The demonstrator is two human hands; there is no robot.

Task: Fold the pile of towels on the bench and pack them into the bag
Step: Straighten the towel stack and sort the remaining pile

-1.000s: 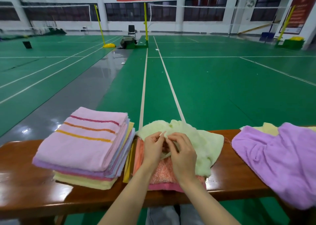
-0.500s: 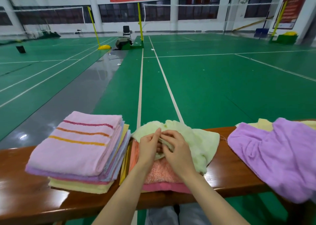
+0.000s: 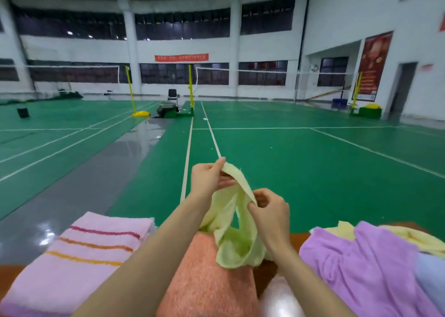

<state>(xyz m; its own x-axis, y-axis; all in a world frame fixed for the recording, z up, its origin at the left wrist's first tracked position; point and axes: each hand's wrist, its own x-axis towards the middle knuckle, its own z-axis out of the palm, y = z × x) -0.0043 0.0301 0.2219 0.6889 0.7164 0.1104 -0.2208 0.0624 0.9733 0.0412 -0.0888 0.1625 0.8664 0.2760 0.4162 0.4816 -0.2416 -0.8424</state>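
Both hands pinch a pale green towel above the bench.

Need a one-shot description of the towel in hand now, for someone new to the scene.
Find the wooden bench along the bottom, with a pink striped stack at left and a purple towel at right. Above the orange towel in the middle, the left hand and right hand pinch the pale green towel. It alone is held up, hanging crumpled.

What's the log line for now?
left hand: pinches light green towel edge, high | right hand: pinches edge lower | pink striped towel: folded, left side | orange towel: beneath
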